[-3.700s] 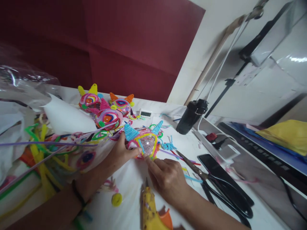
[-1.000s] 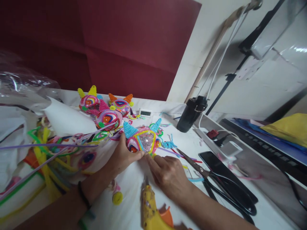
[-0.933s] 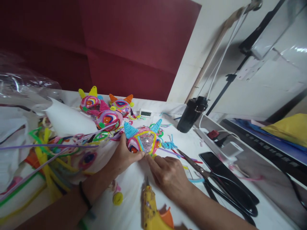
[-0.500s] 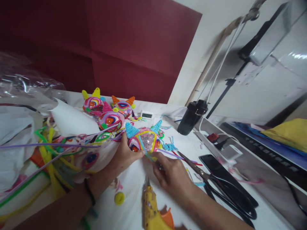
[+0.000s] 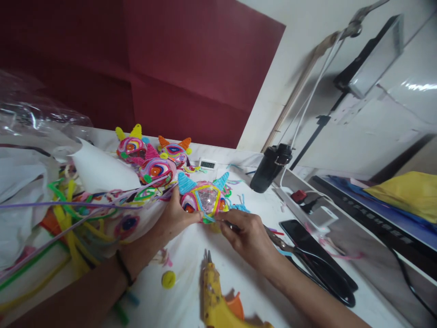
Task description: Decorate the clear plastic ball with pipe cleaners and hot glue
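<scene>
A colorful craft piece (image 5: 209,200) with two light-blue horns, built from fuzzy pipe cleaners around a clear middle, stands on the white table. My left hand (image 5: 170,221) grips its left side, thumb along the lower edge. Low on the piece, my right hand (image 5: 244,232) pinches a light-blue pipe cleaner (image 5: 208,218) whose far end lies against it. Something dark and thin also shows by the right fingers; I cannot make out what. Below both hands lies a yellow glue gun (image 5: 213,291) with an orange trigger, its tip pointing toward the piece.
Similar horned pieces (image 5: 157,172) sit behind on the left. Loose pipe cleaners (image 5: 70,228) spread at the left. Black scissors (image 5: 309,264) and a phone (image 5: 317,250) lie at the right, near a black bottle (image 5: 271,168). A yellow button-like disc (image 5: 168,279) lies in front.
My right hand has moved slightly up and closer to the piece's lower edge. The left hand keeps its hold. The whole view has shifted a little.
</scene>
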### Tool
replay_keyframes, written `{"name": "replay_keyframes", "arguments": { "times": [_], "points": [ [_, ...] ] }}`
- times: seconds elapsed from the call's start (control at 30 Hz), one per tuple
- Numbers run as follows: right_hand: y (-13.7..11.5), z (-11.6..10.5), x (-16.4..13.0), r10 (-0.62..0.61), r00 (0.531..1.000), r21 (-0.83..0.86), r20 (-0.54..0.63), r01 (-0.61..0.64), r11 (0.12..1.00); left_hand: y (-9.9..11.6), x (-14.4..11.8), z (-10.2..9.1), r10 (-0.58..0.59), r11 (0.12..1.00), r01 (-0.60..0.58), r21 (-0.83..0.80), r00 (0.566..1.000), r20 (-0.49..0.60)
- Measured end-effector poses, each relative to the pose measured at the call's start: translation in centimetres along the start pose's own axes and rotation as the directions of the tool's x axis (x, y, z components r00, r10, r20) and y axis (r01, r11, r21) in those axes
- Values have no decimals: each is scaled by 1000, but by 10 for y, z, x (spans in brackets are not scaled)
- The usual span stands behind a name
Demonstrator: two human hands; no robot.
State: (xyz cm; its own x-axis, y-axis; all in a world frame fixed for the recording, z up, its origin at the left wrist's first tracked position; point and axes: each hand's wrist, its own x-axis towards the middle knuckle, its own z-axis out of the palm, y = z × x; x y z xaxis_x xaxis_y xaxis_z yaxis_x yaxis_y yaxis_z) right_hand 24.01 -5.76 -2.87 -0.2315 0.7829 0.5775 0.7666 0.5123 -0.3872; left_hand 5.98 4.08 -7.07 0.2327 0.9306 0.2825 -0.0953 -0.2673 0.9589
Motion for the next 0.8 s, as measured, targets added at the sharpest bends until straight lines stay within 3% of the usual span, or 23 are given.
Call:
{"name": "replay_keyframes", "arguments": {
  "times": [0.37,0.8],
  "points": [
    [7,1,11,-92,991,-159,93,106,981,-6,3,-1,-4,1000,5,-27,1000,15],
    [5,4,15,-36,987,-379,157,94,921,5,1,3,-41,999,42,24,999,-20]
  ]
}}
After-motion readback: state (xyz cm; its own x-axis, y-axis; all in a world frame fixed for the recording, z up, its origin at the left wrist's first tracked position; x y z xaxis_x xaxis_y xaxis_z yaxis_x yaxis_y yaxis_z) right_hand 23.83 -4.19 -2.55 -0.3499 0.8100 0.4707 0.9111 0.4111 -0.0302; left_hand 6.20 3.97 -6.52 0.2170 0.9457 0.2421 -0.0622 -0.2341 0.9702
